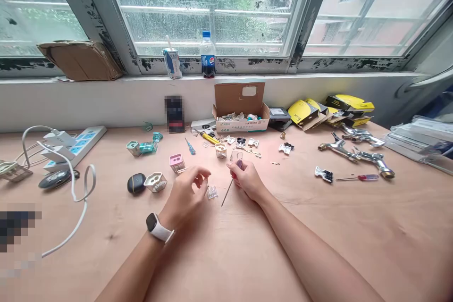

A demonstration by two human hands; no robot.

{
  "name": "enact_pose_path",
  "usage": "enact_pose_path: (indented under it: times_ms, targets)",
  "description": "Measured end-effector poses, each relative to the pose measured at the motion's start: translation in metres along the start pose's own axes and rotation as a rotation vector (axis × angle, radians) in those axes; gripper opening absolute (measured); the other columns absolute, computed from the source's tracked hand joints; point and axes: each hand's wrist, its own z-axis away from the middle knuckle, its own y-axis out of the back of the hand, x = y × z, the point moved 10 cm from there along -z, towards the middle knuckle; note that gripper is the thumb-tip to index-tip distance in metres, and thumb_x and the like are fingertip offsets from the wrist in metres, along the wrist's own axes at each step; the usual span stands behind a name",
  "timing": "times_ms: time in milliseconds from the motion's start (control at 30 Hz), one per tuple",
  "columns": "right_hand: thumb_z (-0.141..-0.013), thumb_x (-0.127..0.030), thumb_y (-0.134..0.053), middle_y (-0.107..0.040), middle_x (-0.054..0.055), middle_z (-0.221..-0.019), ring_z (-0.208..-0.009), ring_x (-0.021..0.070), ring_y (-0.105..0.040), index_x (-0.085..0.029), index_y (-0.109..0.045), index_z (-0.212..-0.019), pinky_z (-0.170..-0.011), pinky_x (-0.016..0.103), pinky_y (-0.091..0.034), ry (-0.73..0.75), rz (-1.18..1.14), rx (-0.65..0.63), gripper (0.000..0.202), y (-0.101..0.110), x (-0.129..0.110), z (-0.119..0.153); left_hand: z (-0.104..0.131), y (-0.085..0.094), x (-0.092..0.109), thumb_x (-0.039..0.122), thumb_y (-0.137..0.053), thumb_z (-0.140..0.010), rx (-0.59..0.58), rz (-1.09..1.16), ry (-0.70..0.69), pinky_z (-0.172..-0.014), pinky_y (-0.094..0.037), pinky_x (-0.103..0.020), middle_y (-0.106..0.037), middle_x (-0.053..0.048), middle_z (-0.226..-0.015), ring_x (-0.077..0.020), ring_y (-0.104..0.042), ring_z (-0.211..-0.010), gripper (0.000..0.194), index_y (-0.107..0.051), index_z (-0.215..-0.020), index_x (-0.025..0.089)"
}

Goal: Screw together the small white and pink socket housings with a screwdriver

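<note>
My right hand is closed around the handle of a screwdriver, whose thin shaft slants down and left to the table. A small clear plastic piece shows just above its fingertips; whether the hand grips it I cannot tell. My left hand, with a white-strapped watch at the wrist, hovers with curled fingers that are apart and nothing visible between them. Beside those fingers lies a small clear part. A pink hexagonal holder stands behind the left hand, and a cream holder is left of it.
An open cardboard box of small parts stands at the back. Metal faucets and another screwdriver lie at the right. A power strip with white cables is at the left, and a black case lies nearer.
</note>
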Motion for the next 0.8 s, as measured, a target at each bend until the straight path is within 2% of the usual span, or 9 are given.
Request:
enact_pose_path:
  times_ms: [67, 167, 233, 333, 533, 633, 800]
  targets:
    - [-0.078, -0.050, -0.069, -0.040, -0.005, -0.049, -0.041, 0.0049, -0.030, -0.017, -0.047, -0.058, -0.040, 0.021, -0.022, -0.018, -0.047, 0.003, 0.044, 0.000, 0.001, 0.000, 0.005, -0.008, 0.004, 0.022, -0.052, -0.091, -0.070, -0.110, -0.079, -0.073, -0.052, -0.033, -0.063, -0.005, -0.093, -0.0170, -0.061, -0.079, 0.010, -0.059, -0.099, 0.020]
    - [-0.076, -0.052, -0.071, -0.037, -0.006, -0.048, -0.039, 0.0044, -0.029, -0.018, -0.045, -0.058, -0.039, 0.021, -0.020, -0.057, -0.120, 0.018, 0.046, 0.001, 0.003, 0.000, 0.011, -0.019, 0.006, 0.027, -0.059, -0.087, -0.174, -0.172, -0.145, -0.082, -0.052, -0.036, -0.062, -0.008, -0.104, -0.0214, -0.062, -0.092, 0.021, -0.056, -0.107, 0.020]
    - [-0.074, -0.052, -0.072, -0.037, -0.007, -0.049, -0.039, 0.0040, -0.029, -0.018, -0.045, -0.059, -0.039, 0.021, -0.019, -0.068, -0.148, 0.039, 0.047, 0.002, 0.004, 0.001, 0.012, -0.021, 0.004, 0.030, -0.061, -0.086, -0.205, -0.194, -0.146, -0.086, -0.052, -0.038, -0.060, -0.009, -0.109, -0.0237, -0.061, -0.098, 0.026, -0.056, -0.110, 0.020]
    - [-0.074, -0.055, -0.074, -0.041, -0.005, -0.052, -0.040, 0.0039, -0.031, -0.017, -0.047, -0.061, -0.039, 0.021, -0.021, -0.046, -0.155, 0.070, 0.049, 0.004, 0.002, 0.002, 0.012, -0.021, 0.001, 0.035, -0.061, -0.086, -0.239, -0.237, -0.125, -0.084, -0.052, -0.038, -0.057, -0.009, -0.109, -0.0242, -0.060, -0.096, 0.027, -0.055, -0.107, 0.020]
    - [-0.078, -0.067, -0.068, -0.054, 0.000, -0.061, -0.045, 0.0066, -0.038, -0.016, -0.056, -0.073, -0.040, 0.021, -0.028, 0.041, 0.008, 0.104, 0.052, 0.008, -0.001, 0.000, 0.011, -0.014, -0.007, 0.046, -0.062, -0.084, -0.237, -0.310, -0.085, -0.070, -0.049, -0.035, -0.056, -0.007, -0.099, -0.0209, -0.057, -0.082, 0.031, -0.049, -0.095, 0.020]
    - [-0.079, -0.068, -0.066, -0.059, 0.002, -0.067, -0.046, 0.0075, -0.042, -0.016, -0.059, -0.076, -0.042, 0.021, -0.032, 0.055, 0.081, 0.061, 0.053, 0.005, -0.001, 0.000, 0.011, -0.012, -0.010, 0.046, -0.062, -0.084, -0.250, -0.319, -0.085, -0.071, -0.049, -0.035, -0.056, -0.006, -0.098, -0.0216, -0.057, -0.083, 0.030, -0.048, -0.093, 0.021]
    - [-0.084, -0.062, -0.064, -0.061, 0.002, -0.070, -0.047, 0.0064, -0.042, -0.015, -0.060, -0.078, -0.044, 0.021, -0.033, 0.063, 0.123, -0.013, 0.047, -0.002, -0.004, 0.003, 0.010, -0.009, -0.015, 0.045, -0.064, -0.083, -0.264, -0.325, -0.063, -0.075, -0.049, -0.035, -0.057, -0.006, -0.096, -0.0222, -0.058, -0.083, 0.029, -0.049, -0.091, 0.021]
